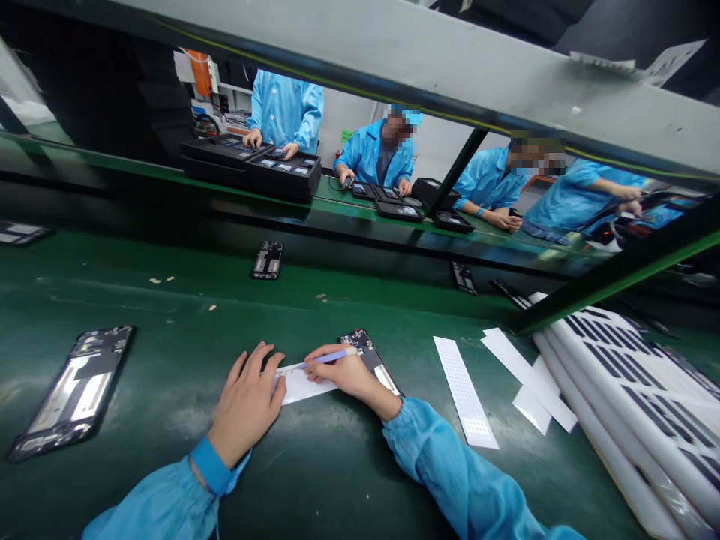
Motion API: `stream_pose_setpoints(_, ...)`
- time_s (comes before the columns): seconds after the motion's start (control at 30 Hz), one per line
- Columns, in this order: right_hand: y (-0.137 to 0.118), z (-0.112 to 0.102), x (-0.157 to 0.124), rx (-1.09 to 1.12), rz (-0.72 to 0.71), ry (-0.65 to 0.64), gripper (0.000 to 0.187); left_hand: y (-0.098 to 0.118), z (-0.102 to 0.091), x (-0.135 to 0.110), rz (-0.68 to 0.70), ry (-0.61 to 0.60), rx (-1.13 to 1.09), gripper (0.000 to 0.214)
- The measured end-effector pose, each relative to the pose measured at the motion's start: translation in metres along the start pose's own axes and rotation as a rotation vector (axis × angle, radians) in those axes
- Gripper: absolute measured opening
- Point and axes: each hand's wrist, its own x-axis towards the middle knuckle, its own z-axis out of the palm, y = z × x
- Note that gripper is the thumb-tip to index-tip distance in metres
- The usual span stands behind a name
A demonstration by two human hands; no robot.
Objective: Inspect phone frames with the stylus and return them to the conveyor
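Note:
My left hand [247,401] lies flat with fingers spread on the left end of a white paper strip [304,384] on the green bench. My right hand [346,371] is closed on a thin blue tool [323,360], whose tip points left onto the strip. Under and behind my right hand lies a phone frame [371,358], partly hidden by the hand. Both arms wear blue sleeves.
Another phone frame [76,390] lies at the left. White strips [466,390] and sheets [529,375] lie to the right, beside rolls of black-and-white labels [630,390]. More frames [268,259] ride the green belt. Across it, several people in blue coats work at black trays [281,174].

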Motion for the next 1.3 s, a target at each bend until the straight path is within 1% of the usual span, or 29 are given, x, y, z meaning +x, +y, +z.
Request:
stream_pose_setpoints(0.37,-0.001,0.001,-0.001,0.041,0.01,0.02,0.041,0.001,-0.002,0.0,-0.006,-0.017,-0.006,0.035)
stream_pose_setpoints(0.47,-0.008,0.003,-0.004,0.08,0.019,0.031,0.041,0.0,-0.003,0.001,-0.003,-0.011,-0.014,0.035)
stream_pose_setpoints(0.53,-0.017,0.0,-0.009,0.099,0.002,0.037,0.041,-0.001,-0.002,0.001,0.0,-0.006,-0.023,0.036)
stream_pose_setpoints(0.6,-0.029,-0.011,-0.016,0.106,-0.041,0.037,0.039,-0.002,-0.001,0.001,0.008,-0.008,-0.019,0.036)
stream_pose_setpoints(0.7,-0.042,-0.042,-0.032,0.108,-0.108,0.047,0.036,-0.006,0.003,0.001,0.023,-0.007,-0.006,0.038)
stream_pose_setpoints(0.8,-0.042,-0.077,-0.049,0.088,-0.105,0.093,0.035,-0.007,0.006,0.002,0.017,0.004,-0.016,0.04)
stream_pose_setpoints(0.87,-0.038,-0.089,-0.054,0.077,-0.076,0.127,0.036,-0.005,0.006,0.003,0.003,-0.001,-0.032,0.039)
stream_pose_setpoints(0.9,-0.035,-0.089,-0.054,0.079,-0.058,0.136,0.037,-0.004,0.005,0.004,-0.004,-0.005,-0.042,0.038)
stream_pose_setpoints(0.97,-0.031,-0.077,-0.049,0.092,-0.023,0.134,0.038,-0.003,0.004,0.005,-0.011,-0.013,-0.057,0.037)
stream_pose_setpoints(1.03,-0.028,-0.054,-0.037,0.091,0.008,0.102,0.035,-0.002,0.002,0.005,-0.012,-0.02,-0.054,0.036)
stream_pose_setpoints(1.1,-0.026,-0.028,-0.022,0.07,0.027,0.051,0.028,-0.003,0.0,0.005,-0.008,-0.028,-0.038,0.036)
stream_pose_setpoints(1.17,-0.023,-0.007,-0.009,0.042,0.04,0.015,0.021,-0.003,-0.001,0.005,-0.004,-0.033,-0.031,0.036)
stream_pose_setpoints(1.23,-0.02,0.004,-0.001,0.032,0.051,0.017,0.017,-0.004,-0.001,0.004,-0.003,-0.03,-0.033,0.036)
stream_pose_setpoints(1.3,-0.016,0.007,0.003,0.045,0.059,0.034,0.017,-0.003,-0.001,0.004,-0.006,-0.024,-0.041,0.035)
